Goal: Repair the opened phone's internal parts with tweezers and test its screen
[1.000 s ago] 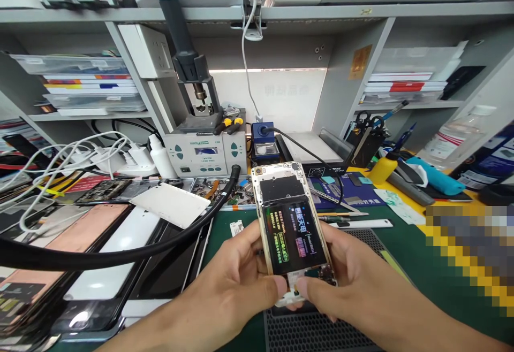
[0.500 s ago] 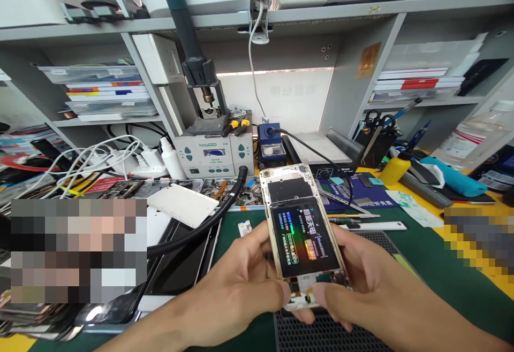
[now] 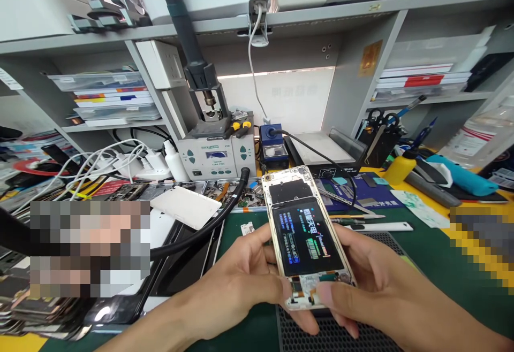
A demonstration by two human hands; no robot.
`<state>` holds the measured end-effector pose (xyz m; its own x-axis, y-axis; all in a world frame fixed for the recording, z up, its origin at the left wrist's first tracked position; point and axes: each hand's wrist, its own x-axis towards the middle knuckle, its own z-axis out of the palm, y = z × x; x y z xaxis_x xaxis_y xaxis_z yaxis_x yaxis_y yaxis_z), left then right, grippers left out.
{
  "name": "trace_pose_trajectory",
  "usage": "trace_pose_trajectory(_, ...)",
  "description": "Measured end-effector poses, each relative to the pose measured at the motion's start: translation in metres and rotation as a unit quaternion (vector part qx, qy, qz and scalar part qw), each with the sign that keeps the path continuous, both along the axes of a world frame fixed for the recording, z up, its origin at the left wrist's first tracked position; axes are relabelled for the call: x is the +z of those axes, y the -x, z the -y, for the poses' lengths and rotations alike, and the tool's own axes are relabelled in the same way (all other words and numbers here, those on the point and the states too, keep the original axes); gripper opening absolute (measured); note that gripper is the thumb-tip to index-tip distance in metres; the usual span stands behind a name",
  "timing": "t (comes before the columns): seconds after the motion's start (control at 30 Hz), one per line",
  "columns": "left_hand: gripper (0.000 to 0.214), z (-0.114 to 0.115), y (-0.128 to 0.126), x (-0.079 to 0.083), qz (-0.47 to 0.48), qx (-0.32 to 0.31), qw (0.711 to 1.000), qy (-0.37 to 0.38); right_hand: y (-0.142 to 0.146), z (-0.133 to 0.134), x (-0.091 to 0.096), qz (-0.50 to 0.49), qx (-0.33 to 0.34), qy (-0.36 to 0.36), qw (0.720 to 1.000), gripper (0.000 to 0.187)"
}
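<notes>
Both hands hold an opened smartphone [image 3: 277, 229], its back cover off and its inside facing me. A black battery [image 3: 311, 234] with printed lettering fills its middle, and the gold frame shows around it. My left hand [image 3: 252, 282] wraps the left edge, thumb on the lower left corner. My right hand [image 3: 365, 282] grips the right edge, thumb pressing near the flex cables at the bottom end. Fingers of both hands curl underneath, partly hidden by the phone. Below it lies a black perforated mat [image 3: 321, 333] on a green work mat [image 3: 236, 314].
Left of the phone lie a white back cover [image 3: 187, 206], a black hose [image 3: 201, 247] and stacked phone parts [image 3: 44, 306]. Behind stand a hot air station [image 3: 212, 157] and a blue soldering unit [image 3: 273, 143]. A white-handled blade [image 3: 385, 227] and a yellow bottle [image 3: 401, 169] are at right.
The phone and both hands sit slightly further right and lower in view, along with a small camera shift. The thumbs remain at the phone's bottom end.
</notes>
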<state>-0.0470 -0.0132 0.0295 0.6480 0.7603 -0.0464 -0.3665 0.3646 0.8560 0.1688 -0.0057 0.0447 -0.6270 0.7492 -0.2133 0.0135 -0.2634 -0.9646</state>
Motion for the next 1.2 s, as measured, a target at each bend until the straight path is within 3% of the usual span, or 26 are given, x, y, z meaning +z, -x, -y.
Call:
trace_pose_trajectory(0.37, 0.052, -0.001, -0.002, 0.0, -0.033, 0.013, 0.999, 0.03, 0.0, 0.002, 0.001, 0.013, -0.013, 0.02, 1.0, 0.048)
trace_pose_trajectory(0.77, 0.05, 0.002, -0.001, -0.002, -0.059, 0.026, 0.997, 0.041, -0.002, 0.0, -0.008, 0.031, -0.024, -0.017, 0.999, 0.051)
trace_pose_trajectory(1.0, 0.052, -0.002, 0.002, -0.002, -0.05, 0.03, 0.997, 0.052, 0.0, -0.009, 0.005, 0.001, 0.027, 0.035, 0.999, 0.05)
trace_pose_trajectory(1.2, 0.024, -0.001, 0.0, -0.002, -0.072, 0.081, 0.992, 0.071, -0.008, -0.021, -0.001, 0.007, 0.078, 0.068, 0.995, 0.051)
